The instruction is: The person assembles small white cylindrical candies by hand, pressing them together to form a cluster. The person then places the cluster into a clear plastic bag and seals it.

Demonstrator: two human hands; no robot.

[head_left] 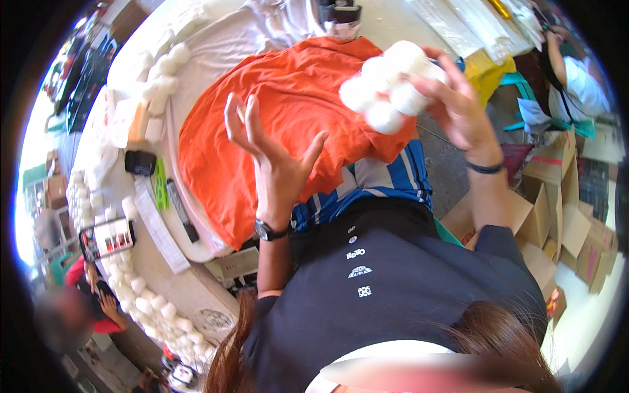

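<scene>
My right hand (462,108), with a dark band at the wrist, is raised at the upper right. Its fingers are closed round the edge of a cluster of white rounded balls (381,77); I cannot tell how they are joined. My left hand (272,160), wearing a dark watch, is up with its fingers spread and curved. Nothing is in it, and it is apart from the cluster. Beneath both hands an orange cloth (223,141) lies over the table edge and hangs toward my lap.
On the pale table (200,285) at left are a black marker (181,209), a light green tool (161,185), a ruler (159,226) and a small black box (140,162). White balls (134,285) line its edge. A person holds a phone (107,240). Cardboard boxes (553,187) stand at right.
</scene>
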